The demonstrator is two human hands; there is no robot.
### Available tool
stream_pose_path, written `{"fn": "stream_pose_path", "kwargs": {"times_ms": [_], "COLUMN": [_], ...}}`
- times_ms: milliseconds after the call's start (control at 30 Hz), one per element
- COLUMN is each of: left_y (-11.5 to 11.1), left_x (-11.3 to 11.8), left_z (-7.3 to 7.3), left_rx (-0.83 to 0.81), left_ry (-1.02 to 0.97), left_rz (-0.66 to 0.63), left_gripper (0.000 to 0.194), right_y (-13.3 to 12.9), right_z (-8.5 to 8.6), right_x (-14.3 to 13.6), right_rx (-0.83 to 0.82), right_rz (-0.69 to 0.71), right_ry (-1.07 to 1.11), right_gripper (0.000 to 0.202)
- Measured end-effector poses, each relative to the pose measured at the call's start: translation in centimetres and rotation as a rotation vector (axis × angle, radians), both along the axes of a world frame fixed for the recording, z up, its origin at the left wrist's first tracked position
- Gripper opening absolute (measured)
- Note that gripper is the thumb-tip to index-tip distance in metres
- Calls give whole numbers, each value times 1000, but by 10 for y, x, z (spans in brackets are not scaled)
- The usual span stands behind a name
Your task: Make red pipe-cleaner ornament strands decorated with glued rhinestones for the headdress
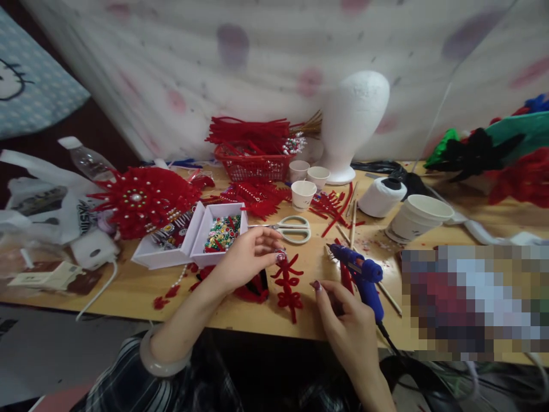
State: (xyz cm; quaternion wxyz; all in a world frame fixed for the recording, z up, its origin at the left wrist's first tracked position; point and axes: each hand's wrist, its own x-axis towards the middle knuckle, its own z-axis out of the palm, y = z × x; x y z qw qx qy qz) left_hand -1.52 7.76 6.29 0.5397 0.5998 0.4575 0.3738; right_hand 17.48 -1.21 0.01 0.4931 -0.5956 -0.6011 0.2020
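My left hand [249, 257] pinches the top end of a red pipe-cleaner ornament [289, 281] between thumb and fingers. The ornament hangs upright near the table's front edge, with looped and spread pieces along its stem. To its right is my right hand [349, 320], with thumb and forefinger brought together. Anything between those fingertips is too small to make out. A blue hot glue gun [360, 269] lies just beyond the right hand. Scissors with pale handles [295, 230] rest behind the left fingertips. Beside the left wrist stands a white box [199, 243] of coloured beads [222, 233].
A red basket [253, 166] of pipe cleaners, paper cups [303, 195], a white foam head [358, 114] and a thread cone [381, 197] stand behind. On the left are a red flower headpiece [137, 197] and plastic bags [47, 194]. A blurred patch covers the right side.
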Motion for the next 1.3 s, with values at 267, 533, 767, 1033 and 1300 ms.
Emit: {"fn": "stream_pose_path", "kwargs": {"times_ms": [267, 533, 767, 1033, 1300], "left_y": [-4, -14, -17, -8, 6], "left_x": [1, 5, -1, -44, -135], "left_z": [15, 24, 31, 71, 161], "left_rx": [1, 32, 49, 163, 421], "left_ry": [-76, -127, -149, -172, -28], "left_rz": [16, -24, -41, 29, 179], "left_gripper": [34, 33, 24, 35, 20], "right_y": [1, 6, 9, 45, 109], "right_z": [7, 7, 15, 64, 148], "right_x": [-4, -21, -24, -52, -143], "right_rx": [0, -74, -103, -61, -25], "right_rz": [174, 311, 339, 512, 825], "right_ry": [65, 291, 358, 283, 319], "right_gripper": [30, 31, 32, 30, 29]}}
